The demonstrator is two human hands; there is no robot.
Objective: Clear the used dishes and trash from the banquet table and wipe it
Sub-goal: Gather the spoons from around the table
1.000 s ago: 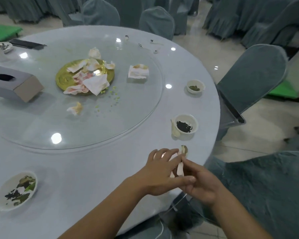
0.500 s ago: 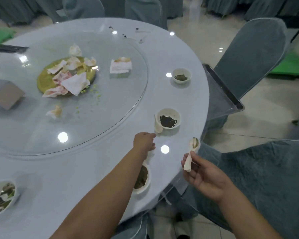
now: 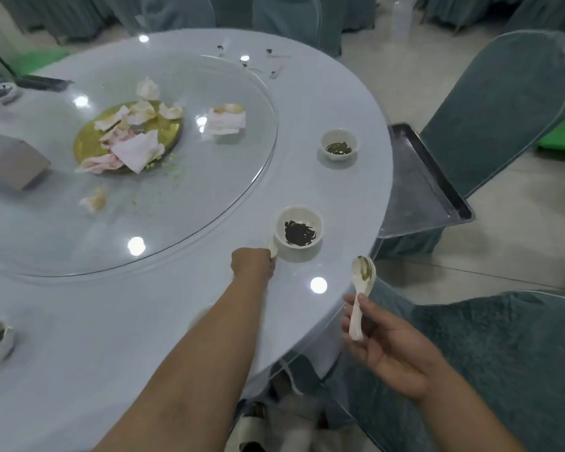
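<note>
Right hand [image 3: 395,350] is pinching a spoon [image 3: 361,295] off the table edge [image 3: 356,308]; left hand [image 3: 253,264] is gripping a second spoon [image 3: 272,249] beside a bowl [image 3: 299,230] at centre frame.

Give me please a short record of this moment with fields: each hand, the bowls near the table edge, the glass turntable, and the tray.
left hand: grips a white spoon beside the nearer bowl
right hand: holds a soiled spoon past the table edge
nearer bowl: dark leaves inside
farther bowl: greenish leftovers
glass turntable: gold plate with used napkins, crumbs
metal tray: on the chair seat, nothing seen in it
</note>
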